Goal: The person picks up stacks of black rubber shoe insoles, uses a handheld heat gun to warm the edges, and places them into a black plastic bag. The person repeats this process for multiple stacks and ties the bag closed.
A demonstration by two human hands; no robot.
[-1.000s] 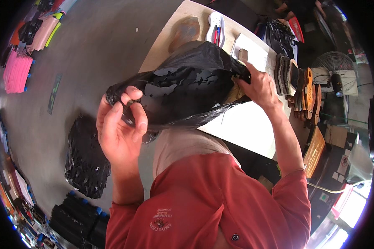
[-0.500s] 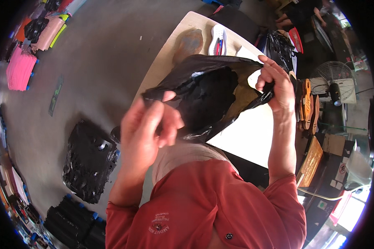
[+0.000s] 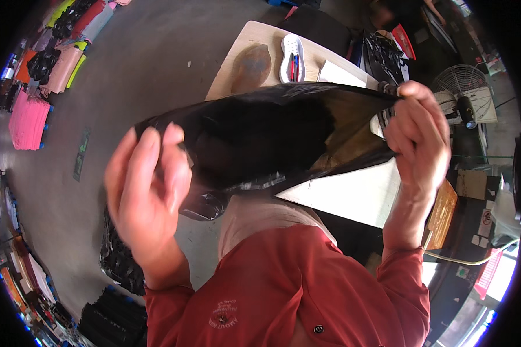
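The bag is held stretched, its left end pinched by the raised left hand, its right by the curled right hand.

Head-worn left fisheye, facing down, close above the black bag

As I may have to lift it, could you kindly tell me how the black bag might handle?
The black bag is probably floppy, since its thin film wrinkles between left hand and right hand. It seems light: its right part looks see-through. Its sheen suggests slipperiness.
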